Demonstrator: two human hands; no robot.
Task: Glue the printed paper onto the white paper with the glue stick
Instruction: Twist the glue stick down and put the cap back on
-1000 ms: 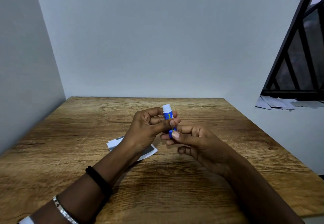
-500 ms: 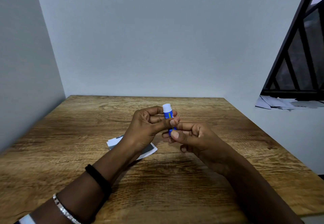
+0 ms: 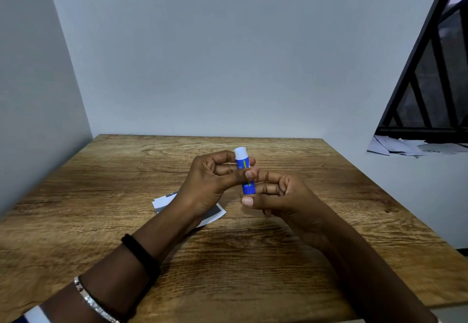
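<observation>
The glue stick (image 3: 242, 162) is held upright above the wooden table (image 3: 101, 196), between both hands and clear of the wood. Its blue barrel is pinched at mid-height by the thumb and curled fingers of the left hand (image 3: 210, 183), apparently to steady it. Its lower end is pinched by the right hand (image 3: 281, 196), with the thumb set against the base and the curled fingers behind it. This grip is judged to suit twisting the base so that glue is wound up. The tube is the only container in view. Its top end is white, but whether that is a cap or bared glue cannot be told, so the contents are not confirmed. The papers are left flat on the table under the left wrist, presumably kept within reach for the gluing. A corner of the white paper (image 3: 162, 202) and part of the dark printed paper (image 3: 214, 212) are shown, and the rest is hidden. No glue is judged to be applied yet
</observation>
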